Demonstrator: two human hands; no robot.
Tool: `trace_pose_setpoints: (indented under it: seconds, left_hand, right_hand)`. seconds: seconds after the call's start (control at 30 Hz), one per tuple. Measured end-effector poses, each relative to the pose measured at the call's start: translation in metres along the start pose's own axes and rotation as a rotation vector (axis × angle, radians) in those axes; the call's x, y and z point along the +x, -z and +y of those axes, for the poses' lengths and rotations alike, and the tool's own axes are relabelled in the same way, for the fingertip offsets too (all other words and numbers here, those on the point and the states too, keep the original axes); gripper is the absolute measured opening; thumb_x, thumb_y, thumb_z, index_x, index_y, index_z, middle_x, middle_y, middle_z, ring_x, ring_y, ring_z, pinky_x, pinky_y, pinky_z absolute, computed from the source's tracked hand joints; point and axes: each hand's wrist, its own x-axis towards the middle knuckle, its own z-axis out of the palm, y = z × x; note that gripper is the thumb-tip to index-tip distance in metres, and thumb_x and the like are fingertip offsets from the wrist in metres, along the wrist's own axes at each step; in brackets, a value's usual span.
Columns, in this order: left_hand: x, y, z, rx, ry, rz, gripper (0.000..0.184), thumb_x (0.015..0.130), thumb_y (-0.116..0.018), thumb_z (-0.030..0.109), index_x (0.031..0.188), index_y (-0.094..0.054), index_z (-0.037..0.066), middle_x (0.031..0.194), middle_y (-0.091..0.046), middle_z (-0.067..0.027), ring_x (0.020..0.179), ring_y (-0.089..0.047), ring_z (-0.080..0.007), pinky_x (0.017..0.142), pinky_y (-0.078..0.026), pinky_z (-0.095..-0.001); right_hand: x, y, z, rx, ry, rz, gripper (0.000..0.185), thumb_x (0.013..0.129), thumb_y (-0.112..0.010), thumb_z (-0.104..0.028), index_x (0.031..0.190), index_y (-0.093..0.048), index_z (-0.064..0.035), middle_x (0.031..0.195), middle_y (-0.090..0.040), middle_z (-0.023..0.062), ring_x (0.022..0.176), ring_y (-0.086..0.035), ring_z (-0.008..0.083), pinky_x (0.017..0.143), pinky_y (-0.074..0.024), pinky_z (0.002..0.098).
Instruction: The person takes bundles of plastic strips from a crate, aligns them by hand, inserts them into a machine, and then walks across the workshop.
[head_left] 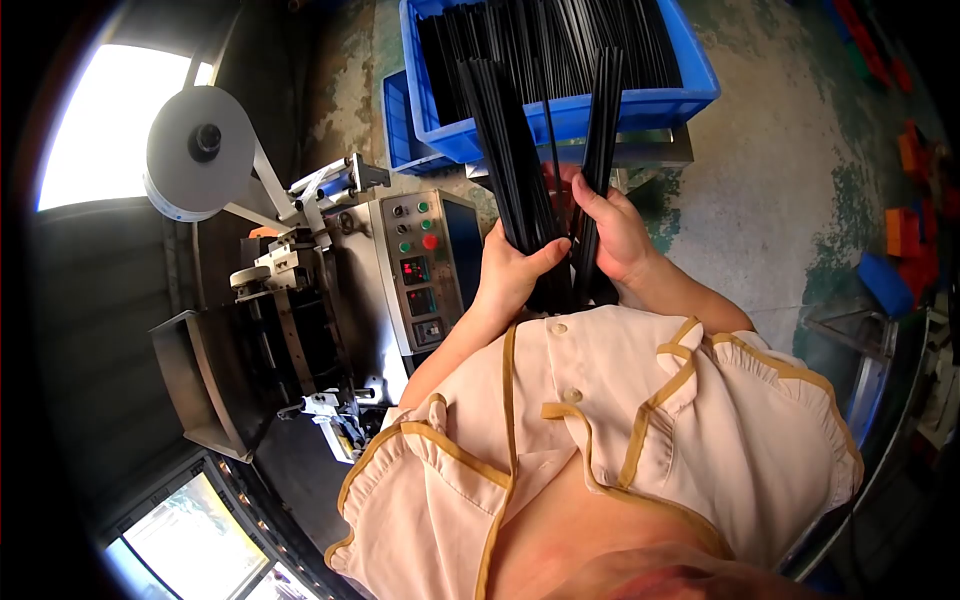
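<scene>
My left hand [515, 268] is wrapped round a thick bundle of thin black strips [503, 150], its thumb lying across them. Beside it, my right hand [615, 228] grips a narrower bundle of black strips [602, 125]. One loose strip [549, 130] stands between the two bundles. Both bundles point away from my body, their far ends over the near rim of a blue crate [560, 110]. Many more black strips [570, 40] fill that crate. The lower ends of the held strips are partly hidden by my hands and the shadow.
Left of my hands stands a machine with a control panel [420, 265] of buttons and red displays. A white tape reel [200, 150] is mounted on it. A second blue crate [400, 130] sits behind the first. Red and blue bins [885, 285] lie at the far right.
</scene>
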Motion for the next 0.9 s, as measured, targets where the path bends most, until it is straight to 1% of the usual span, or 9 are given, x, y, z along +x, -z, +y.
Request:
trace_pose_setpoints:
  seconds: [0.07,0.23,0.33,0.37,0.43,0.5,0.57,0.73,0.9]
  left_hand:
    - [0.0,-0.003,0.0,-0.038,-0.038,-0.002,0.035,0.068,-0.067,0.001,0.099,-0.052,-0.001,0.09,-0.059,-0.0052,0.077,-0.056,-0.0108,0.073,-0.046,-0.0231]
    - [0.0,-0.001,0.004,-0.072,0.036,-0.064,0.036,0.07,-0.066,0.003,0.103,-0.051,-0.001,0.092,-0.059,-0.005,0.081,-0.055,-0.0107,0.076,-0.045,-0.0243]
    - [-0.004,0.002,0.01,-0.137,0.135,-0.11,0.036,0.072,-0.064,0.004,0.105,-0.05,-0.001,0.094,-0.058,-0.0058,0.084,-0.055,-0.0118,0.078,-0.044,-0.0257]
    - [-0.007,0.002,0.012,-0.177,0.192,-0.121,0.036,0.073,-0.063,0.004,0.106,-0.05,-0.001,0.096,-0.058,-0.0063,0.086,-0.055,-0.0125,0.079,-0.044,-0.0263]
    - [-0.01,0.005,0.012,-0.235,0.185,-0.127,0.036,0.073,-0.062,0.003,0.107,-0.05,-0.001,0.097,-0.058,-0.007,0.087,-0.056,-0.0139,0.079,-0.045,-0.027]
    - [-0.01,0.007,0.011,-0.295,0.176,-0.13,0.037,0.073,-0.061,0.002,0.108,-0.049,-0.001,0.098,-0.058,-0.0077,0.088,-0.056,-0.0153,0.079,-0.045,-0.0276]
    - [-0.01,0.01,0.009,-0.448,0.228,-0.129,0.037,0.073,-0.059,0.0,0.109,-0.049,-0.001,0.1,-0.058,-0.009,0.089,-0.057,-0.0174,0.08,-0.045,-0.0286]
    - [-0.009,0.018,0.002,-0.428,0.195,-0.147,0.039,0.073,-0.058,0.0,0.11,-0.048,-0.001,0.102,-0.057,-0.01,0.092,-0.056,-0.0195,0.082,-0.044,-0.0305]
    - [-0.009,0.024,0.001,-0.484,0.217,-0.15,0.043,0.07,-0.06,0.003,0.112,-0.048,-0.001,0.104,-0.057,-0.0107,0.095,-0.055,-0.0218,0.085,-0.042,-0.033]
  right_hand:
    - [-0.003,-0.001,0.001,-0.003,0.033,-0.004,0.038,0.088,-0.047,-0.029,0.113,-0.048,-0.0006,0.102,-0.057,0.0064,0.091,-0.055,0.0142,0.079,-0.043,0.0268]
    - [-0.006,0.001,0.007,0.006,-0.011,0.025,0.039,0.084,-0.053,-0.034,0.103,-0.054,0.0005,0.098,-0.057,0.0056,0.086,-0.055,0.0126,0.078,-0.0436,0.026]
    - [-0.006,0.003,0.005,0.021,0.018,-0.029,0.033,0.082,-0.058,-0.028,0.1,-0.055,-0.0005,0.095,-0.058,0.0049,0.084,-0.055,0.0118,0.077,-0.0438,0.0254]
    - [-0.005,0.001,0.003,-0.068,0.044,-0.015,0.029,0.081,-0.06,-0.023,0.1,-0.055,-0.0014,0.094,-0.058,0.0043,0.084,-0.055,0.0114,0.076,-0.044,0.025]
    - [-0.004,0.0,0.001,-0.157,0.07,-0.002,0.026,0.079,-0.062,-0.018,0.099,-0.056,-0.0023,0.092,-0.059,0.0037,0.084,-0.055,0.0109,0.076,-0.0441,0.0247]
    - [-0.002,0.003,-0.003,-0.047,0.074,-0.003,0.024,0.078,-0.063,-0.012,0.099,-0.056,-0.004,0.092,-0.059,0.003,0.084,-0.055,0.0108,0.076,-0.0443,0.0257]
    - [-0.002,0.006,-0.002,-0.046,0.044,-0.024,0.022,0.079,-0.061,-0.011,0.099,-0.056,-0.0051,0.094,-0.059,0.0024,0.086,-0.055,0.011,0.078,-0.0436,0.0264]
    - [-0.001,0.009,-0.001,-0.054,0.036,-0.074,0.021,0.083,-0.056,-0.011,0.103,-0.055,-0.0059,0.099,-0.058,0.0028,0.092,-0.054,0.0129,0.083,-0.042,0.0275]
    - [-0.001,0.011,-0.004,-0.082,0.006,-0.129,0.022,0.083,-0.055,-0.013,0.104,-0.055,-0.0053,0.101,-0.058,0.0025,0.093,-0.053,0.0117,0.084,-0.0401,0.0269]
